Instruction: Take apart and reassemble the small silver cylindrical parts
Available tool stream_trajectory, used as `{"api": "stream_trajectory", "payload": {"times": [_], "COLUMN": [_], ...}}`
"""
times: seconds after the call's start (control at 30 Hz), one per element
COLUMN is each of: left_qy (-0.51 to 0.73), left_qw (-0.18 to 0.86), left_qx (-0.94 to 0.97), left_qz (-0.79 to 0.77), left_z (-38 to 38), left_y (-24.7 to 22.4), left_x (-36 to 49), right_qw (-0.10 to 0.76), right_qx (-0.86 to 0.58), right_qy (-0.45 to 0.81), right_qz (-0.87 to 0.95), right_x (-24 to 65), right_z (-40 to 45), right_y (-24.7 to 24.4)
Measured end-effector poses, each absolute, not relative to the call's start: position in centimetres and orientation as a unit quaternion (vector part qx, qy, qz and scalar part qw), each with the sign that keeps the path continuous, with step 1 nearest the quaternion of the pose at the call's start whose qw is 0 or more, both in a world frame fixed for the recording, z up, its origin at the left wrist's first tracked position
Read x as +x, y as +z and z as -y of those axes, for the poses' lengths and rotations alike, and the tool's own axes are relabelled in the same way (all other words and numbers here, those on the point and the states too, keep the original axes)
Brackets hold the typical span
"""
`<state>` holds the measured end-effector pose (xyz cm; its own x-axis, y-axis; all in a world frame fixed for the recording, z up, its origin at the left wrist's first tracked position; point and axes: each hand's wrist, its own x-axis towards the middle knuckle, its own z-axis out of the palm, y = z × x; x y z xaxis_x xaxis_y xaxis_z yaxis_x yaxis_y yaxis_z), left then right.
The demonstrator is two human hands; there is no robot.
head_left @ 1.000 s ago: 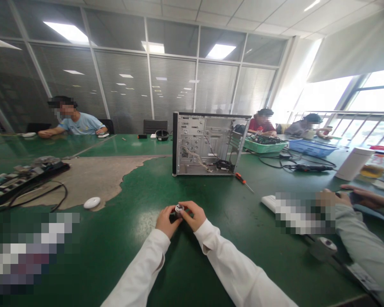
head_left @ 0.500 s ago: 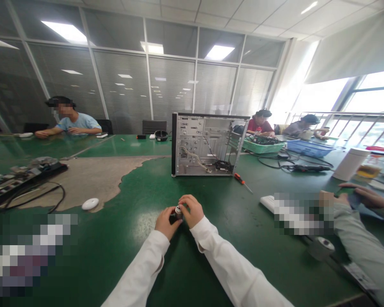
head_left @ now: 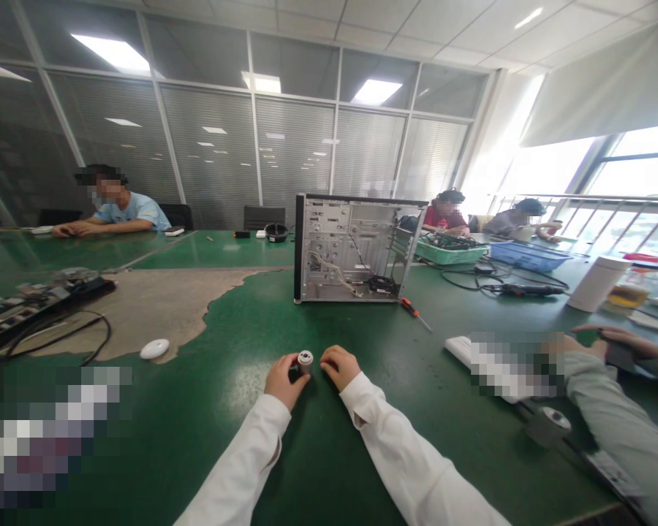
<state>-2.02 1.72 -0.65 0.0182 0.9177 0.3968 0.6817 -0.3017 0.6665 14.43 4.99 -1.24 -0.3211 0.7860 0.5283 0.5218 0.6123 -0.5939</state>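
Note:
A small grey cylinder (head_left: 305, 363) with a pale round top and dark holes in it stands upright on the green table (head_left: 241, 438). My left hand (head_left: 284, 380) grips it from the left, thumb in front and fingers behind. To its right, a short gap away, is my right hand (head_left: 340, 367), its fingers curled and pressed together. Whether anything small sits between those fingertips is hidden. Beyond both hands stands an opened computer case (head_left: 356, 248) with loose wires and a fan inside. An orange-handled screwdriver (head_left: 411, 308) lies by its right corner.
At left lie a circuit board assembly (head_left: 38, 303) with cables and a white oval object (head_left: 154, 349). On the right, a co-worker's sleeve (head_left: 608, 394) reaches over the table near a white power strip (head_left: 466, 351). Green basket (head_left: 455, 252), blue basket (head_left: 526, 256) and white cup (head_left: 597, 283) stand farther back.
My right hand has come off the cylinder's top and shifted right and slightly nearer, uncovering the holes. My left hand stays on the cylinder.

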Motion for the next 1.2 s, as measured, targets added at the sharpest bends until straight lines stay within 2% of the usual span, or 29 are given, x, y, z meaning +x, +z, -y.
{"api": "stream_trajectory", "payload": {"times": [0.1,0.37,1.03,1.2], "left_qy": [0.404,0.403,0.419,0.439], "left_qw": [0.145,0.152,0.168,0.186], "left_qx": [0.701,0.699,0.688,0.672], "left_qz": [-0.570,-0.571,-0.569,-0.566], "left_z": [-1.8,-1.6,-1.4,-1.4], "left_y": [-0.7,-0.7,-0.5,-0.6], "left_x": [-2.0,-2.1,-2.0,-2.0], "right_qw": [0.362,0.324,0.367,0.458], "right_qx": [-0.402,-0.452,-0.475,-0.446], "right_qy": [0.170,0.127,0.085,0.095], "right_qz": [0.824,0.821,0.795,0.763], "right_x": [14.2,17.0,17.7,16.5], "right_z": [-5.1,-6.7,-7.6,-5.5], "right_y": [-1.6,-2.0,-3.1,-0.7]}}
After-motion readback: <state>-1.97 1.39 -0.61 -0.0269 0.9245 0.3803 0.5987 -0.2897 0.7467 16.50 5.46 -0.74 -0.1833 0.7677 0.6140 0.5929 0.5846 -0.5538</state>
